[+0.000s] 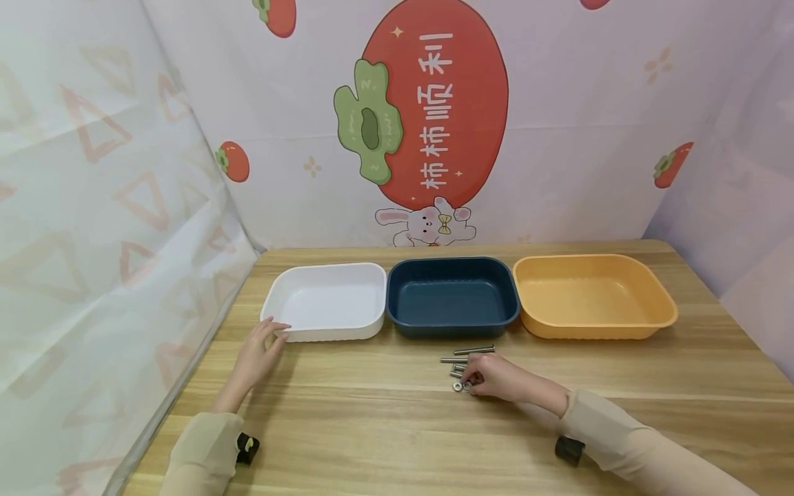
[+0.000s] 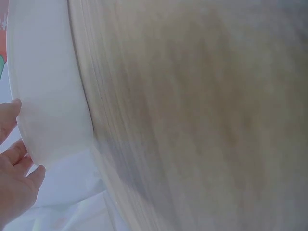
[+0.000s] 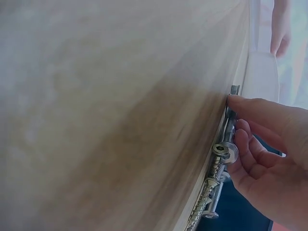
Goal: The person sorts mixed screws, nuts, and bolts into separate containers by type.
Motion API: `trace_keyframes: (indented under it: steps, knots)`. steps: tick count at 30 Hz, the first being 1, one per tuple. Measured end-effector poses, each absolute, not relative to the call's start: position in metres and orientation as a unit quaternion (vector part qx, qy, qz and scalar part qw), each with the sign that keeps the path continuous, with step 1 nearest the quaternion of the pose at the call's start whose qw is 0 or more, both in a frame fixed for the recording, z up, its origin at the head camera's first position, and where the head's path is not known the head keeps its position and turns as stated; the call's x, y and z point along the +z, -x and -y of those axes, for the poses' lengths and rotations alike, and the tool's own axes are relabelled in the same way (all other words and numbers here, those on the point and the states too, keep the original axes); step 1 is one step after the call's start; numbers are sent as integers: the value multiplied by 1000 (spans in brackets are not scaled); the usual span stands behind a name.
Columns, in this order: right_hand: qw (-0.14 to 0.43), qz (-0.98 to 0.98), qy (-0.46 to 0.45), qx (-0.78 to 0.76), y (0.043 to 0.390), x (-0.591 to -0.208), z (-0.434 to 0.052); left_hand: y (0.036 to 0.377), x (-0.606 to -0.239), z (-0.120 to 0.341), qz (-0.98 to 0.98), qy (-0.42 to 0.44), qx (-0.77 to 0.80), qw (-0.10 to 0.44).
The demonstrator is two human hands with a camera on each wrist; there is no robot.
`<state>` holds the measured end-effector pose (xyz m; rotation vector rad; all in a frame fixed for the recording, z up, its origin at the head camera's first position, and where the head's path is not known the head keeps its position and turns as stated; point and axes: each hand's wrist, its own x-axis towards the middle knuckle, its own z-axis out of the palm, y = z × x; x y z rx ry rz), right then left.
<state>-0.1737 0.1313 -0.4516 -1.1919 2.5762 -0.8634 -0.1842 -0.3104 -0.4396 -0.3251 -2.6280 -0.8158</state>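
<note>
Left hand (image 1: pixel 259 353) lies flat and forward, fingers straight and together, thumb apart, wrist low, forearm in a beige sleeve running back toward the body. Right hand (image 1: pixel 496 377) reaches in from the right, palm down, fingers (image 3: pixel 260 111) curled with tips drawn close together. Both sleeves carry a dark wrist-mounted block. The arms sit well apart.

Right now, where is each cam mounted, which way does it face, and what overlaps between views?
Head: worn on the head, looks forward and down at the table, three trays, screws; both forearms and hands show.
Left wrist: at the left hand, looks along the table at the white tray; only its fingers show.
Right wrist: at the right hand, looks at the screws; its fingers touch them.
Shared: both wrist views show the white tray; the right one also catches the left hand.
</note>
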Motion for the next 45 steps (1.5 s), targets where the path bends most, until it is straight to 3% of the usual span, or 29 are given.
trace_keyframes:
  steps: [24,45]
  knots:
    - [76,-851,414,-313,179,-433,-118,186,-438,313,938,105,-296,147]
    - [63,-836,405,-366,197,-419,-73,186,-438,311,938,110,-284,168]
